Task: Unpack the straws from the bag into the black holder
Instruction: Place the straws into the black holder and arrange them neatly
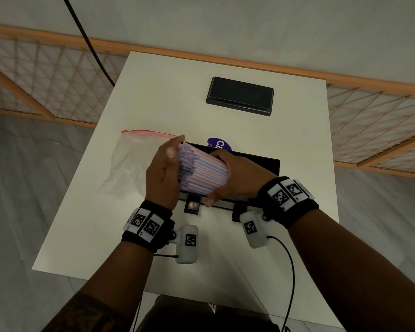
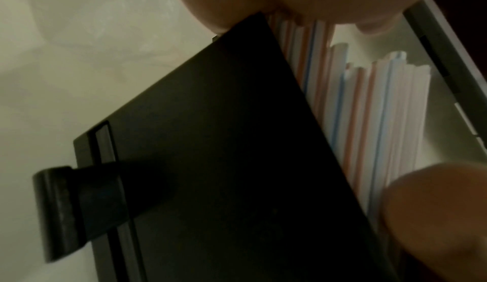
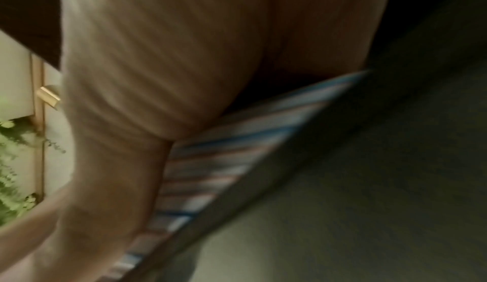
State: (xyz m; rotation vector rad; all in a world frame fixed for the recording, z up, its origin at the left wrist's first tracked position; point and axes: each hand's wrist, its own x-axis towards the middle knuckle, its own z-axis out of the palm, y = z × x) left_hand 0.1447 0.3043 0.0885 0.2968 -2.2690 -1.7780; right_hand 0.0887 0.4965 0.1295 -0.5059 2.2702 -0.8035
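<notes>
We stand over a white table (image 1: 285, 144) on a pale floor, with a wooden lattice screen (image 1: 46, 75) along the far side. Toward the table's left edge lies a clear, crinkled plastic bag (image 1: 127, 159) with a red zip strip, limp and flat. Just right of it, our left hand (image 1: 164, 173) presses flat, fingers straight, against the left ends of the straws (image 1: 201, 171), a thick bundle of thin white tubes striped red and blue, held lengthwise over the black holder (image 1: 268, 164). Our right hand (image 1: 237, 176) wraps the bundle's right end, fingers curled over the top and thumb underneath. The holder is a matte, rectangular box near the table's front edge; the left wrist view shows the straws behind its smooth dark wall. A purple label (image 1: 219, 144) peeks out behind it. Nearer the far edge rests a flat black lid (image 1: 240, 95).
</notes>
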